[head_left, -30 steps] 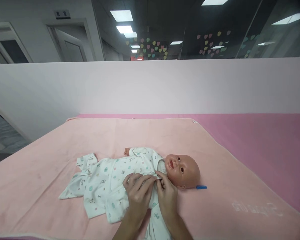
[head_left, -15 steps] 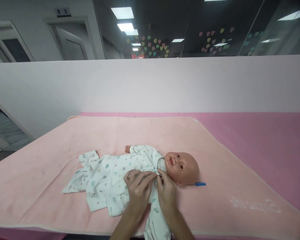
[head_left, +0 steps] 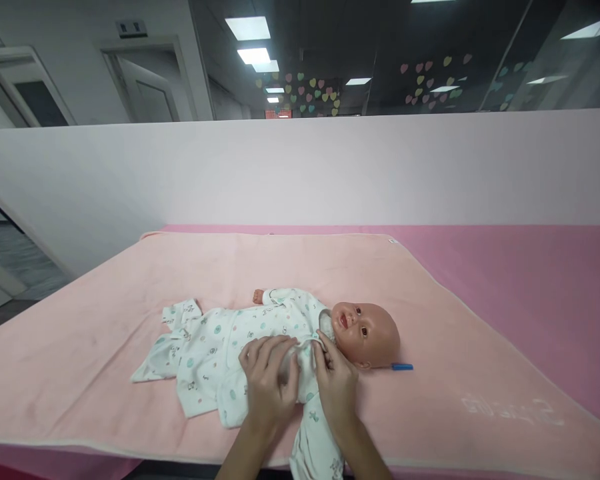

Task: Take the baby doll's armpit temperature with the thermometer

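Observation:
A baby doll [head_left: 367,333] lies on its back, head to the right, dressed in a white baby outfit [head_left: 207,353] with a small coloured print. Near the neckline, my right hand [head_left: 336,381] pinches the edge of the top between thumb and fingers. My left hand [head_left: 269,383] rests over the doll's chest with curved fingers, its thumb apart from them; I see nothing held in it. One sleeve [head_left: 316,440] hangs toward me beneath my right wrist. The fabric under my fingers is partly hidden.
Under the doll is a peach blanket [head_left: 105,313] on a pink surface [head_left: 530,287]. A small blue object [head_left: 403,367], perhaps a pen cap, lies beside the doll's head. A white low wall [head_left: 300,173] rises behind, with dark glass above it.
My left hand has come away from the neckline, moving slightly left, and its thumb has parted from the fingers. My right hand stays pinching near the collar.

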`<state>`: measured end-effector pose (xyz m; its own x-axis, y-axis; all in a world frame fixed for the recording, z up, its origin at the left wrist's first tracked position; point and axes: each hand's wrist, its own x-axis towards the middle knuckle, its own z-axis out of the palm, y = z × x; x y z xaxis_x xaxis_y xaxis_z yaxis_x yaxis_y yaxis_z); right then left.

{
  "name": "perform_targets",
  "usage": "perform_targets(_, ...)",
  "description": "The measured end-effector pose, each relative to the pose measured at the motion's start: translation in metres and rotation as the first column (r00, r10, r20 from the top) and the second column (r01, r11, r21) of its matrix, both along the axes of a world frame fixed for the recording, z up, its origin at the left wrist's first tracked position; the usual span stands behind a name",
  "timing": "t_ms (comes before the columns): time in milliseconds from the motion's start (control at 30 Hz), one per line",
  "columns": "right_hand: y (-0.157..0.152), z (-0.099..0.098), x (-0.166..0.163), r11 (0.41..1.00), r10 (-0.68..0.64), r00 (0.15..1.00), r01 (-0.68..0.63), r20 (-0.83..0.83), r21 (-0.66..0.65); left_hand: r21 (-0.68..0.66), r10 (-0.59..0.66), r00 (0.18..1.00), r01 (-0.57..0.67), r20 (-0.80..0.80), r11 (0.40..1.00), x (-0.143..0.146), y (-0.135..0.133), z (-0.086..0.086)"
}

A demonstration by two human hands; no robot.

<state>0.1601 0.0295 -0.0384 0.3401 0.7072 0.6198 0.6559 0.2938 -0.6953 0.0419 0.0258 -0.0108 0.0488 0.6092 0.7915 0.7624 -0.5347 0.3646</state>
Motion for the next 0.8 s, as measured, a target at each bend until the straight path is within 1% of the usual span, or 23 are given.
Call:
perform_targets(133, -0.006, 0.001, -0.005, 0.988, -0.066, 0.995, 0.055, 0.076, 0.141, -0.047, 0.071, 0.997, -0.073, -0.038, 0.996, -0.015, -0.002, -0.007)
perform_targets(200, -0.008, 0.005, -0.011, 0.977, -0.041, 0.993, 0.017, 0.109, 0.211, -0.087, 0.102, 0.994, -0.106, -0.048, 0.991, -0.017, -0.003, -0.01)
perform_targets(233, -0.009, 0.007, -0.014, 0.975, -0.004, 0.993, -0.023, 0.12, 0.222, -0.105, 0.116, 0.992, -0.12, -0.046, 0.987, -0.017, -0.003, -0.011)
perform_targets(267, -0.01, 0.009, -0.018, 0.974, 0.045, 0.991, -0.072, 0.125, 0.214, -0.119, 0.124, 0.991, -0.129, -0.043, 0.984, -0.017, -0.003, -0.011)
perform_targets(333, -0.009, 0.014, -0.026, 0.975, 0.155, 0.981, -0.172, 0.12, 0.142, -0.14, 0.127, 0.991, -0.132, -0.043, 0.981, -0.016, -0.003, -0.01)
perform_targets(433, -0.007, 0.017, -0.033, 0.966, 0.255, 0.963, -0.259, 0.085, 0.031, -0.153, 0.106, 0.992, -0.115, -0.067, 0.981, -0.015, -0.003, -0.008)
perform_targets(533, -0.004, 0.015, -0.034, 0.962, 0.273, 0.962, -0.273, 0.031, -0.006, -0.135, 0.103, 0.992, -0.112, -0.075, 0.984, -0.016, -0.003, -0.008)
perform_targets(633, -0.004, 0.013, -0.033, 0.959, 0.283, 0.959, -0.283, -0.011, -0.009, -0.104, 0.097, 0.993, -0.104, -0.068, 0.989, -0.017, -0.002, -0.009)
perform_targets(800, -0.005, 0.016, -0.032, 0.954, 0.299, 0.953, -0.3, -0.045, -0.02, -0.078, 0.075, 0.996, -0.078, -0.043, 0.994, -0.016, -0.001, -0.011)
